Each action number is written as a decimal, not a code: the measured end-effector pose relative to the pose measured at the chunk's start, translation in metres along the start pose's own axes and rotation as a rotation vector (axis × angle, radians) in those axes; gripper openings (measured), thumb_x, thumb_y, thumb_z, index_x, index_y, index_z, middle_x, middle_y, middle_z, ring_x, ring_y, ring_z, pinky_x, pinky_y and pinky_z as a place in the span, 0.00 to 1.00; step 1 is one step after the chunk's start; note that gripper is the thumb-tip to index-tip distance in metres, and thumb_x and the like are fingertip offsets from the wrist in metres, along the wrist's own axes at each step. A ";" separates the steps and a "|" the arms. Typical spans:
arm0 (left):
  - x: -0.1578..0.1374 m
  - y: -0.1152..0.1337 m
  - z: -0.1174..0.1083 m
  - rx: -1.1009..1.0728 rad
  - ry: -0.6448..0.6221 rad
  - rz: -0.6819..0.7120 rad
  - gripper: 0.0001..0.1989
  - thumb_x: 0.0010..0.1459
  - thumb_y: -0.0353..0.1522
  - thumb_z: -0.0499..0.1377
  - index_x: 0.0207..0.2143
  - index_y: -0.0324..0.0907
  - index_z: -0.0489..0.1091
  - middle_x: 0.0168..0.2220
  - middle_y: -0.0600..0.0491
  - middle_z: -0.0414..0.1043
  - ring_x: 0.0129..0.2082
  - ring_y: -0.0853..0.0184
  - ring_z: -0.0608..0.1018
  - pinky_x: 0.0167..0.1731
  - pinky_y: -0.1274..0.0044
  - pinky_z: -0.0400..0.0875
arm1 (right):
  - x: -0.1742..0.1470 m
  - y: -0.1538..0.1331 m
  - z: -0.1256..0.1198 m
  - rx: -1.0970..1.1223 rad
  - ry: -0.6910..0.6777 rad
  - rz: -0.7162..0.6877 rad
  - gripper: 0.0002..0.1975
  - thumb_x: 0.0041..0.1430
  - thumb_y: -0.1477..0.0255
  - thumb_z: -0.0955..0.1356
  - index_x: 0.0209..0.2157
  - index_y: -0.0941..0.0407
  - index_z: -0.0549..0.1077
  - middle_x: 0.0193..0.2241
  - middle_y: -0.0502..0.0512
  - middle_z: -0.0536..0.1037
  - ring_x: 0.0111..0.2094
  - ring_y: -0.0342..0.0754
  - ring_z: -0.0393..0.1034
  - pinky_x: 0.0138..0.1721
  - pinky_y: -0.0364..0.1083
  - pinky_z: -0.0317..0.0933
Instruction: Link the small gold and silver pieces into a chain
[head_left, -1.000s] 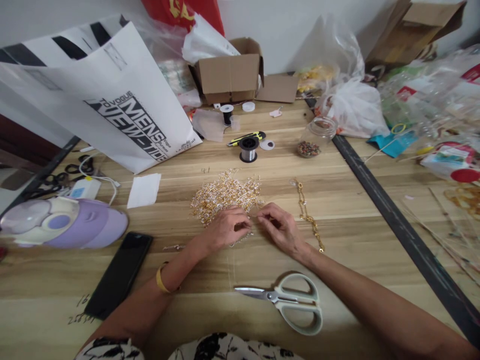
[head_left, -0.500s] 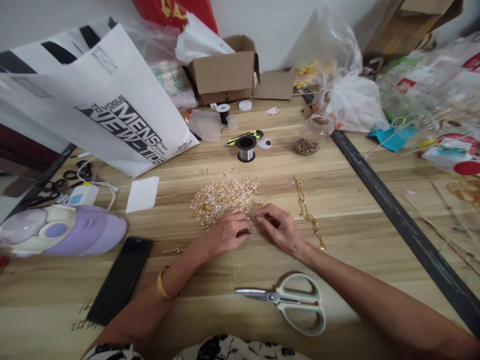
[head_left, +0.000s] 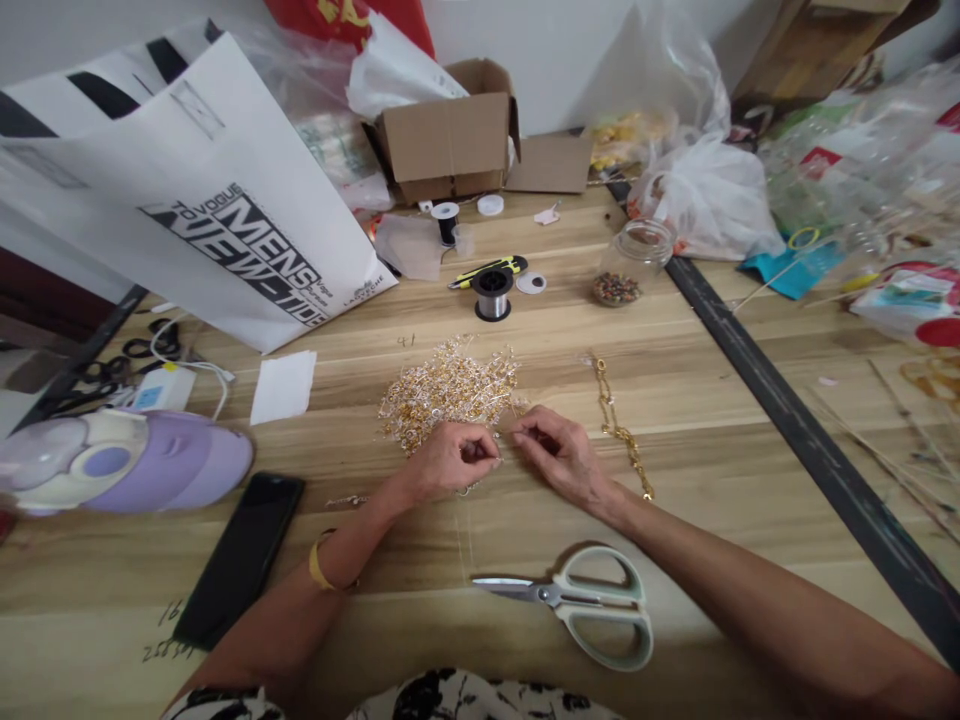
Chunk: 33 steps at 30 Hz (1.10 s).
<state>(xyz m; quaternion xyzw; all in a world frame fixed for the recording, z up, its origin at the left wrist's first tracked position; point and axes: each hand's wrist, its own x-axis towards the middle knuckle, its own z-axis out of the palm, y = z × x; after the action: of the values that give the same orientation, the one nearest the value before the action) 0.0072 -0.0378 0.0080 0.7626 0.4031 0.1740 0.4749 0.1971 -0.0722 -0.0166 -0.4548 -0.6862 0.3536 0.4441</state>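
Observation:
My left hand [head_left: 454, 458] is closed in a pinch at the near edge of a loose pile of gold and clear beaded links [head_left: 442, 385]. A bit of fine, light-coloured chain [head_left: 469, 489] shows below its fingers, and a tiny shiny piece is at the fingertips. Just to the right, my right hand [head_left: 559, 452] also pinches, thumb against forefinger; what it holds is too small to make out. The fingertips of both hands are close but apart. Beyond the right hand lies a gold chain [head_left: 619, 432]. Scissors with pale handles [head_left: 566, 592] rest nearer to me.
A spool of wire [head_left: 493, 296], a yellow-black cutter [head_left: 480, 272] and a jar of beads [head_left: 630, 265] stand behind the pile. Left are a black phone [head_left: 240, 560], a purple bottle [head_left: 165, 458] and a white paper bag [head_left: 225, 200]. Plastic bags [head_left: 705, 200] crowd the back right.
My left hand has turned and drawn its fingers into a tighter pinch, and a bit of fine chain now shows beneath it. My right hand has hardly moved.

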 end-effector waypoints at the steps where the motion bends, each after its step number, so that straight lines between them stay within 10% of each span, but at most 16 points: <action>1: 0.000 -0.001 0.000 -0.032 0.008 -0.018 0.03 0.49 0.27 0.60 0.26 0.35 0.72 0.22 0.54 0.70 0.21 0.75 0.68 0.21 0.84 0.62 | 0.000 0.000 0.000 0.002 0.000 0.000 0.05 0.60 0.74 0.64 0.33 0.57 0.71 0.26 0.51 0.70 0.27 0.42 0.62 0.27 0.41 0.56; 33: 0.002 0.003 -0.005 -0.042 -0.119 0.035 0.10 0.48 0.22 0.59 0.35 0.35 0.73 0.28 0.51 0.76 0.24 0.74 0.73 0.26 0.83 0.67 | 0.000 -0.003 -0.001 0.013 -0.044 0.114 0.08 0.60 0.70 0.63 0.29 0.58 0.69 0.19 0.47 0.64 0.20 0.40 0.55 0.22 0.40 0.51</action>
<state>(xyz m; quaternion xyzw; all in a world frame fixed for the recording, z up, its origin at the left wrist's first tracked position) 0.0069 -0.0343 0.0130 0.7685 0.3570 0.1449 0.5109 0.1968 -0.0735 -0.0138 -0.4821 -0.6666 0.3928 0.4110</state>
